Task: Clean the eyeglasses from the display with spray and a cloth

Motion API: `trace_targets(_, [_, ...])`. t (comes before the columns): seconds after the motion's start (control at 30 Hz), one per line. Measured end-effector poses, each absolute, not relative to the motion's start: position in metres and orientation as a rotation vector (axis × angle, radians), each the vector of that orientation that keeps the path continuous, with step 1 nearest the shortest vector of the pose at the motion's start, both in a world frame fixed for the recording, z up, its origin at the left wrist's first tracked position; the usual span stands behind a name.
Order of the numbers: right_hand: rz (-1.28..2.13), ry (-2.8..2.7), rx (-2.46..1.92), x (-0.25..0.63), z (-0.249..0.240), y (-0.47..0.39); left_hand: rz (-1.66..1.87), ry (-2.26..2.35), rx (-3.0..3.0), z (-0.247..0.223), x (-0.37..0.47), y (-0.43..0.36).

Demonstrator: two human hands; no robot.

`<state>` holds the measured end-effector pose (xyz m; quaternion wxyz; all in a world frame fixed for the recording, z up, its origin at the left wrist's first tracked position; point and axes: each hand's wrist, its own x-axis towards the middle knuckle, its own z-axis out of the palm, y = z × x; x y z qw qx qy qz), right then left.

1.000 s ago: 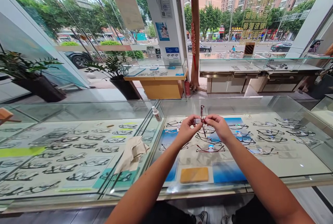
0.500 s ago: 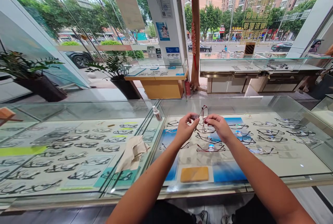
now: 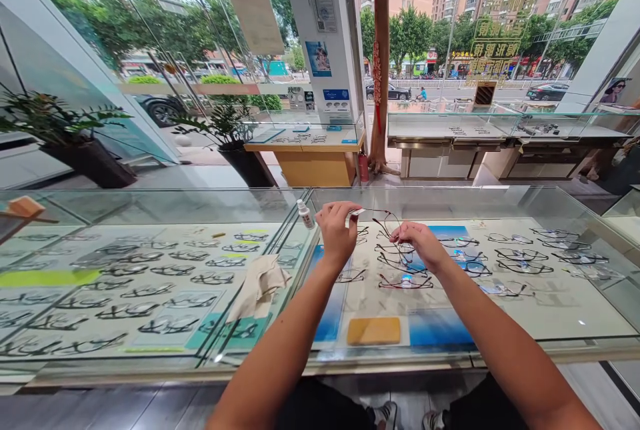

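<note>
A pair of thin dark-red eyeglasses (image 3: 384,219) is held up over the glass display case (image 3: 320,367). My left hand (image 3: 339,227) grips it at the left side, with a small white tag or lens edge by the fingertips. Lower and to the right, my right hand (image 3: 416,241) pinches another part of the frame. Rows of eyeglasses lie under the glass below, among them a red pair (image 3: 405,282). The thin frame partly blends with the glasses behind it.
A small white spray bottle (image 3: 305,214) stands left of my left hand. A beige cloth (image 3: 260,287) lies crumpled on the glass. Nearer me is a yellow-brown block (image 3: 373,331). A wooden object (image 3: 26,207) is at far left.
My left hand has moved left and up, and its back has turned toward me. The eyeglasses have swung from upright to stretched sideways between the hands. My right hand has barely moved.
</note>
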<state>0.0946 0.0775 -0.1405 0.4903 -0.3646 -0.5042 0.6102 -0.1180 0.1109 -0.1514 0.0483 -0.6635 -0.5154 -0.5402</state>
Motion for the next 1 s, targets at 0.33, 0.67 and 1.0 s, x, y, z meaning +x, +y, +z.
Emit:
trace_targets(0.33, [1.683, -1.021, -0.739, 0.098, -0.130, 0.076, -1.719, -1.320, -1.853, -0.151, -0.112, 0.102])
trace_targets(0.67, [1.667, -0.986, -0.654, 0.103, -0.135, 0.080, -1.254, -1.049, -2.417, -0.164, -0.093, 0.090])
trace_targets(1.0, [1.610, -0.896, -0.629, 0.110, -0.131, 0.080, -1.333, -1.225, -2.357, -0.162, -0.095, 0.094])
